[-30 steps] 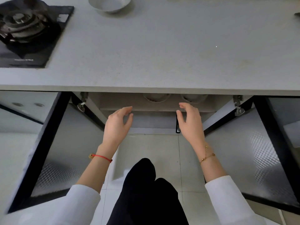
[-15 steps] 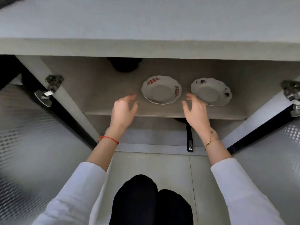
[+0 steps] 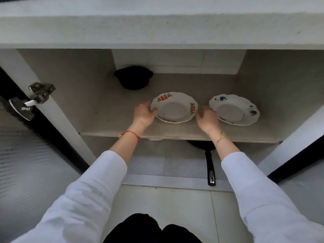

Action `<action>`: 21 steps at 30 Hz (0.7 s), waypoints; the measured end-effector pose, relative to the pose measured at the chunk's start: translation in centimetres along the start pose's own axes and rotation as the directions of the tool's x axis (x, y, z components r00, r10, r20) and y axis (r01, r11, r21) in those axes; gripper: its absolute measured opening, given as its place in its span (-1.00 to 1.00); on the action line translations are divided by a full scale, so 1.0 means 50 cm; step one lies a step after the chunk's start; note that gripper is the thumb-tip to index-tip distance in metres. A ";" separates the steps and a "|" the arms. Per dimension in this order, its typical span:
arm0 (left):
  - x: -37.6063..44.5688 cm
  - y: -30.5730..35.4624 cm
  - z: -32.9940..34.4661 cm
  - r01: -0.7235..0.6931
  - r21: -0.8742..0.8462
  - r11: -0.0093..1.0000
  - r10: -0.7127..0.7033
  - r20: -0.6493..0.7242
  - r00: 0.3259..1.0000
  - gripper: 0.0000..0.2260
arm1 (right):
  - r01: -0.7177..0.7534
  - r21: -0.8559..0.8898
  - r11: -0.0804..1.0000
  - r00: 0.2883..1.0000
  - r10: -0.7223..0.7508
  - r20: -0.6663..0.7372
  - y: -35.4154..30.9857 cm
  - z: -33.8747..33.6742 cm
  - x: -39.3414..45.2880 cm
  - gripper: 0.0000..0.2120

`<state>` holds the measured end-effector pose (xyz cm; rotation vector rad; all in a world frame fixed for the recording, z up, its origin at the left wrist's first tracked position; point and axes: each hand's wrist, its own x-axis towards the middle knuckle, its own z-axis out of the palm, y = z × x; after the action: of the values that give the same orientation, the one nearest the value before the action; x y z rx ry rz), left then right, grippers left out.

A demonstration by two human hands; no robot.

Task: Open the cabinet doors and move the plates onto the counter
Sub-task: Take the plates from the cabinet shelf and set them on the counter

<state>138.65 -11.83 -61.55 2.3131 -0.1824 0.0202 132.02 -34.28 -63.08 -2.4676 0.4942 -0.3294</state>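
Both hands now flanking red-patterned plate [image 3: 174, 107], flat on shelf [image 3: 105, 116], face up

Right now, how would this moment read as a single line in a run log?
doors: open | left hand: at red-patterned plate left rim | right hand: at its right rim | blue-flowered plate: untouched on shelf | grip: not yet closed

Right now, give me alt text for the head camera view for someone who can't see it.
Two hands reach into an open cabinet, the left hand and right hand at either edge of a red-patterned plate on the shelf. A blue-flowered plate sits to its right, a black pot behind, and a frying pan handle pokes out below.
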 end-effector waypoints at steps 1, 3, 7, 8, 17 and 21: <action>0.007 0.003 0.005 0.008 0.011 1.000 -0.008 0.010 1.000 -0.62 | -0.024 0.017 1.000 1.000 0.024 0.008 -0.001 0.003 0.009 -0.66; 0.016 0.007 0.014 0.016 0.041 0.999 -0.017 0.024 1.000 -0.62 | -0.049 0.032 0.998 0.999 0.048 0.014 -0.004 0.008 0.023 -0.63; 0.017 0.005 0.035 0.025 0.052 0.998 -0.030 0.081 0.996 -0.61 | -0.086 0.070 0.994 0.995 0.083 0.047 -0.007 0.019 0.037 -0.67; 0.016 0.003 0.040 0.032 0.046 0.998 -0.036 0.094 0.995 -0.62 | -0.087 0.074 0.993 0.995 0.083 0.062 -0.007 0.022 0.039 -0.70; 0.010 -0.007 0.053 0.130 -0.158 0.979 -0.116 0.090 0.989 -0.63 | -0.089 0.134 0.987 0.988 0.070 0.138 -0.017 0.026 0.040 -0.79; -0.003 -0.008 0.052 0.191 -0.245 0.951 -0.170 0.105 0.980 -0.63 | -0.117 0.165 0.979 0.985 0.093 0.147 -0.015 0.021 0.026 -0.78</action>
<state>138.46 -13.44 -63.60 2.0668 -0.0123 -0.1828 133.74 -33.73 -63.29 -2.2676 0.5132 -0.1499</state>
